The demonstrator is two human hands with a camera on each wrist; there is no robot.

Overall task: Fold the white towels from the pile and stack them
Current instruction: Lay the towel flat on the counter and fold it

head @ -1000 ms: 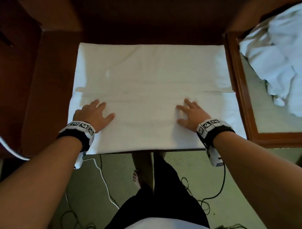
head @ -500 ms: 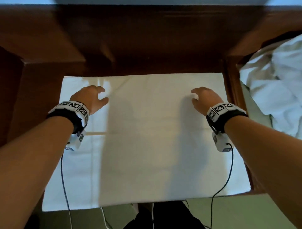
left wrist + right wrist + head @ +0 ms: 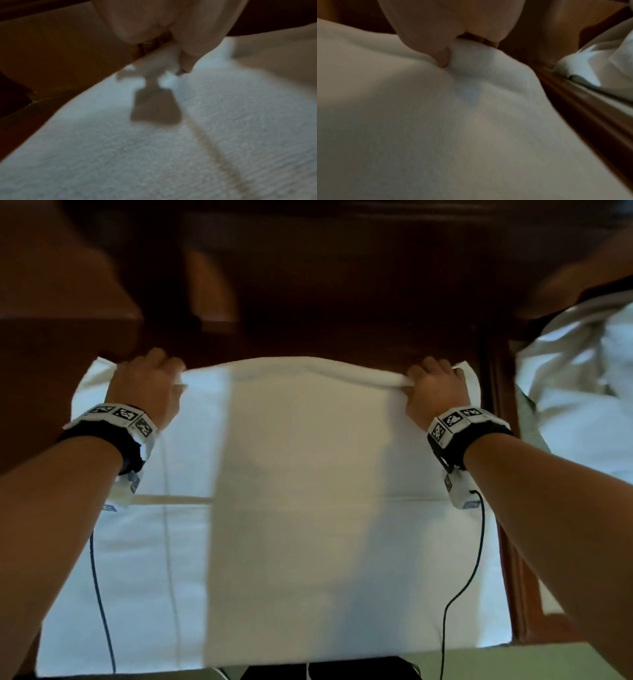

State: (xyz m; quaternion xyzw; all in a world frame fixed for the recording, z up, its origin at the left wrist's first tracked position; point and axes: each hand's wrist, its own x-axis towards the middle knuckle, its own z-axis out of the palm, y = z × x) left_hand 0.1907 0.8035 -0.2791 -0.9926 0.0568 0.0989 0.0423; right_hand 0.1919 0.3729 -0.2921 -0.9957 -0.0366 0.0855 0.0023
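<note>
White towel (image 3: 308, 474): the left hand (image 3: 145, 386) and right hand (image 3: 433, 390) have moved from its middle to pinch the far edge, lifting it; the next fold begins.

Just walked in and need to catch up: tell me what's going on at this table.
A person is folding a white towel spread flat on a wooden table. The left hand and the right hand each grip the towel's far edge near a corner, and that edge is bunched up slightly off the table. A pile of unfolded white towels waits to the right.
</note>
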